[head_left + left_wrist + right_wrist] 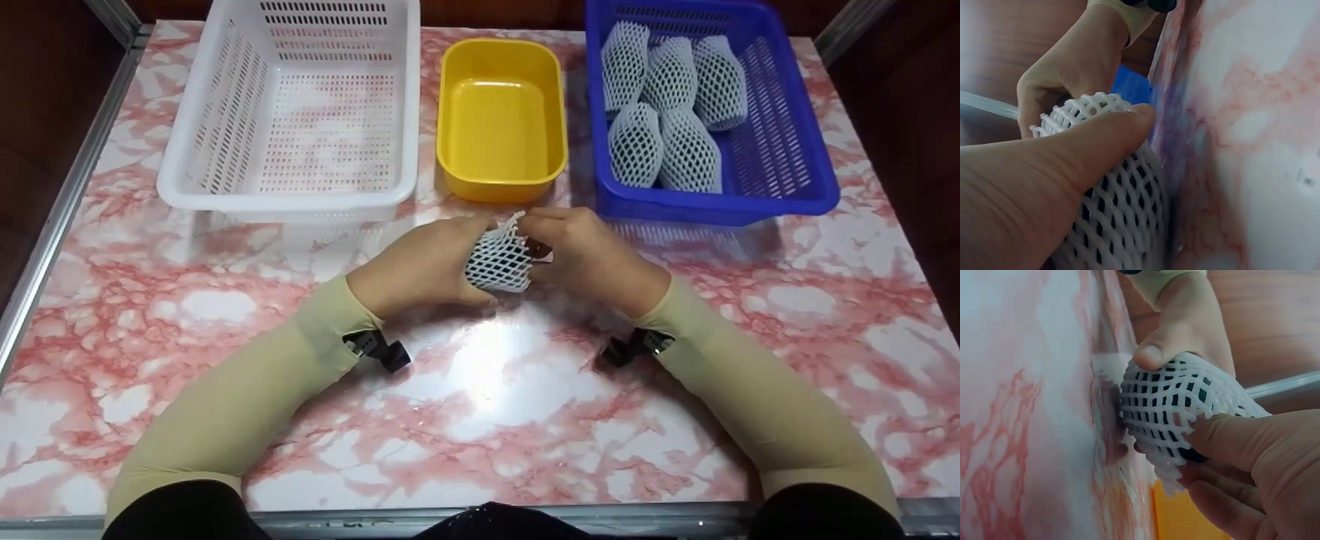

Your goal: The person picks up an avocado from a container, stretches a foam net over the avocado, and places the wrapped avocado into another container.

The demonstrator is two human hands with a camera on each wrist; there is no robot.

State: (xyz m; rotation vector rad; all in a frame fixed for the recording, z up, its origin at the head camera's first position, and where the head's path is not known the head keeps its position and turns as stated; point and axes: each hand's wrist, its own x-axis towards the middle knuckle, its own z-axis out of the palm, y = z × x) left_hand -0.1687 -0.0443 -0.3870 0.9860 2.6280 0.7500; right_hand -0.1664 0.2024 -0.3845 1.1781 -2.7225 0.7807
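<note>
Just in front of the yellow tub, both hands work on a white foam fruit net (499,259) with something dark inside it. The left hand (420,262) grips the wrapped piece from the left, its thumb (1112,132) lying across the mesh in the left wrist view. From the other side the right hand (592,259) pinches the open edge of the net with thumb and fingers, as the right wrist view shows. A bit of the dark thing (1193,454) peeks out by the right thumb; its kind is hidden by the mesh.
A white perforated basket (289,202) stands at the back left with nothing in it. The yellow tub (501,184) is at the back middle. At the back right, a blue basket (720,206) holds several net-wrapped pieces (690,150). All stand on a red-and-white marbled table (480,450).
</note>
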